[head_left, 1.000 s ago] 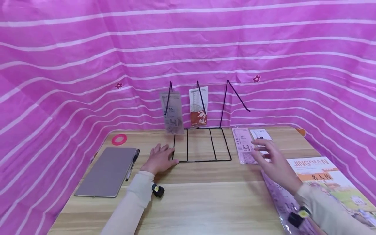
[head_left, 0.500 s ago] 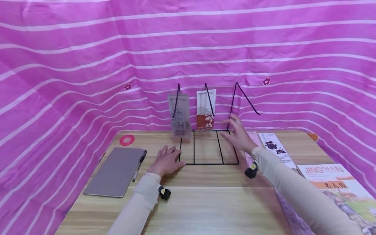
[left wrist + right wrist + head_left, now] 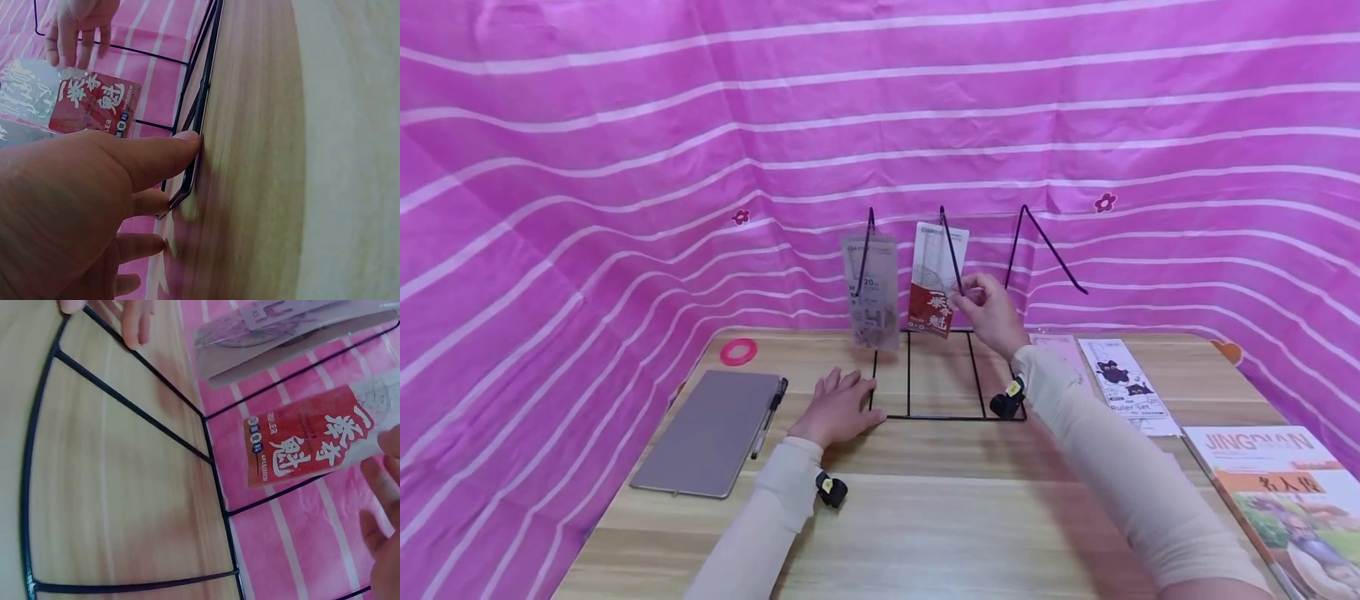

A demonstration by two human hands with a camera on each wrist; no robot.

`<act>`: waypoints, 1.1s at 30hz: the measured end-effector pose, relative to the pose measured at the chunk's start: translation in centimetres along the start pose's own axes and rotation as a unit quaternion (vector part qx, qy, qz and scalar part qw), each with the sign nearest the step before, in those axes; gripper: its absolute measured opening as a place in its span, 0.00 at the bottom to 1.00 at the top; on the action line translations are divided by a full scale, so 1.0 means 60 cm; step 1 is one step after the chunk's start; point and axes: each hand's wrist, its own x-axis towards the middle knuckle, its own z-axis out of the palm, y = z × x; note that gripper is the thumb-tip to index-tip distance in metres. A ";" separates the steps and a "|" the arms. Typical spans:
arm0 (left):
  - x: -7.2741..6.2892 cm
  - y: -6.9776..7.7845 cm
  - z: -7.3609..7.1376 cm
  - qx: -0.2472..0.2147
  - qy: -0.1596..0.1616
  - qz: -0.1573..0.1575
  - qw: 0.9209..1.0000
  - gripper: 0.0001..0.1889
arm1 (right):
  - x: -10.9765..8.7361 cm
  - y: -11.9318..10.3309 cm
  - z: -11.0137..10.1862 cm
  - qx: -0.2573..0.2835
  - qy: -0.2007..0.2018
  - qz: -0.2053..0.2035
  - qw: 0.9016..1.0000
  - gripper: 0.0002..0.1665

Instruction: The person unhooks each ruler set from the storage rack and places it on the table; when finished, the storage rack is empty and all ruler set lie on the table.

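A black wire rack (image 3: 946, 417) with upright hooks stands on the table. My left hand (image 3: 837, 408) holds its near left corner, thumb (image 3: 159, 156) on the front rod and index finger against the side. From the middle hook hangs a red-and-white ruler set packet (image 3: 934, 304), slightly tilted. My right hand (image 3: 992, 312) pinches its right edge beside the hook's tip; the right wrist view shows the packet's red lower part (image 3: 300, 434), with the fingers at its upper end. A greyish translucent ruler packet (image 3: 872, 292) hangs from the left hook. The right hook (image 3: 1052, 250) bears nothing.
A grey notebook (image 3: 711, 433), a pen (image 3: 769, 418) and a pink ring (image 3: 738, 352) lie at left. At right are a pink packet (image 3: 1063, 354), a cat-printed ruler set (image 3: 1127, 387) and a magazine (image 3: 1285, 483). Pink striped cloth (image 3: 880, 125) hangs behind.
My right hand has moved from over the packets at right, leftward past the right hook, to the middle packet, which now tilts. My left hand stays at the rack's corner.
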 end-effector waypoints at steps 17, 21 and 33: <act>-0.001 0.003 -0.001 0.003 -0.001 0.000 1.000 0.37 | -0.108 -0.057 -0.059 -0.055 -0.044 -0.039 0.997 0.25; 0.001 0.001 0.001 0.013 0.002 0.001 1.000 0.37 | -0.151 -0.071 -0.076 -0.061 -0.057 -0.052 0.995 0.26; -0.003 0.006 -0.004 0.014 0.000 0.005 1.000 0.37 | -0.278 -0.114 -0.116 -0.069 -0.052 -0.101 0.991 0.25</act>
